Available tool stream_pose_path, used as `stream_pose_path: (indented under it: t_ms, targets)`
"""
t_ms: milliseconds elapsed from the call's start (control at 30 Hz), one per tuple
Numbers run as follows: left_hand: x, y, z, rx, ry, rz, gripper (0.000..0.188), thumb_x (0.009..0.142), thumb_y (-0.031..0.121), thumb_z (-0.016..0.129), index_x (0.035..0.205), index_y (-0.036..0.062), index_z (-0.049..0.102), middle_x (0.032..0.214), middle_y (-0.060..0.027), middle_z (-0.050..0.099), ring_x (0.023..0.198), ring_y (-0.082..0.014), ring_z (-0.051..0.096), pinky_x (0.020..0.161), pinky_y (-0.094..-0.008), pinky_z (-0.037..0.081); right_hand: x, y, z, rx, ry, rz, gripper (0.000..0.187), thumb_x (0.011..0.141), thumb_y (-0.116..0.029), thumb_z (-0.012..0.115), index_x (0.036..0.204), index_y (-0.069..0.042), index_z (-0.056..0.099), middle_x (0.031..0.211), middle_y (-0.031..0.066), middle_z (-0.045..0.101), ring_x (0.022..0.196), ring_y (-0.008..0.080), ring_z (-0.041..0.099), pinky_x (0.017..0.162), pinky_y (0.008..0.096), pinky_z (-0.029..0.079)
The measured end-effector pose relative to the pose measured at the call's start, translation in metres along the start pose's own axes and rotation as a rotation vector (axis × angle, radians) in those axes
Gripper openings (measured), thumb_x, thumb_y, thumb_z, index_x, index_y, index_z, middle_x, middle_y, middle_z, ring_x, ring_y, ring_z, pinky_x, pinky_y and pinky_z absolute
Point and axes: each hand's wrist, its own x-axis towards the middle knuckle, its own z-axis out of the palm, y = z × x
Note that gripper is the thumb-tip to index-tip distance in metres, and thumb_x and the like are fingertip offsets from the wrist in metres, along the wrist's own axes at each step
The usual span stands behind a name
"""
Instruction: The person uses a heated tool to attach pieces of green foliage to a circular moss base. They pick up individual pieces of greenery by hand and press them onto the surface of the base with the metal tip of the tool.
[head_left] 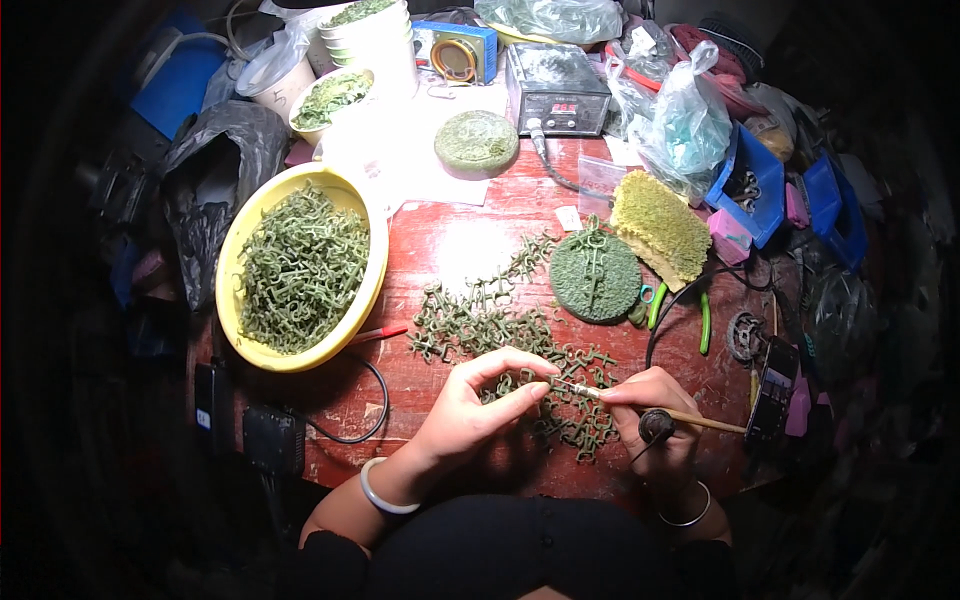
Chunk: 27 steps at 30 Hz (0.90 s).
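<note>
My left hand, with a pale bangle on its wrist, brings thumb and fingertips together above the heap. Whatever lies between those fingertips is too small to make out. My right hand grips a thin wooden-handled tool with a pale metal collar, its tip pointing at my left fingertips. Beneath both hands spread many small, curled green pieces, looking like wax castings. Beyond them lies a round, rough green disc with a branched green piece on top. A dark round knob on a thin wire shows before my right hand.
A yellow basin full of similar green pieces stands left. Behind are white tubs, a round greenish block and a control box with a cable. At right are a yellow-green sponge, blue bins and a phone.
</note>
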Motion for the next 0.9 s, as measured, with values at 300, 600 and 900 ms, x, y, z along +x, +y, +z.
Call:
stream_pose_path:
  t_ms: [300, 600, 900]
  targets:
    - [-0.0008, 0.0063, 0.0009, -0.209, -0.022, -0.214, 0.022, 0.095, 0.010, 0.066, 0.116, 0.0060, 0.065, 0.084, 0.0017, 0.062, 0.071, -0.0028, 0.055, 0.057, -0.0164, 0.037, -0.0003, -0.0024, 0.0024, -0.015, 0.016, -0.013, 0.014, 0.085, 0.003, 0.068, 0.098, -0.002, 0.071, 0.083, 0.0104, 0.064, 0.073, 0.0213, 0.062, 0.066, 0.0304, 0.050]
    - [-0.0013, 0.0004, -0.0033, -0.266, -0.035, -0.284, 0.021, 0.095, 0.010, 0.066, 0.116, 0.0059, 0.065, 0.085, 0.0021, 0.062, 0.072, -0.0035, 0.056, 0.058, -0.0175, 0.038, 0.0012, -0.0046, 0.0038, -0.046, 0.032, -0.023, 0.014, 0.084, 0.008, 0.068, 0.094, -0.002, 0.069, 0.082, 0.0096, 0.063, 0.073, 0.0194, 0.061, 0.066, 0.0293, 0.048]
    - [-0.0003, -0.0020, -0.0040, -0.290, -0.048, -0.291, 0.021, 0.095, 0.009, 0.066, 0.116, 0.0052, 0.065, 0.086, 0.0012, 0.063, 0.072, -0.0042, 0.056, 0.058, -0.0177, 0.038, -0.0022, 0.0009, 0.0040, -0.092, 0.067, -0.055, 0.018, 0.082, 0.007, 0.069, 0.098, -0.002, 0.070, 0.083, 0.0102, 0.065, 0.072, 0.0215, 0.063, 0.063, 0.0301, 0.050]
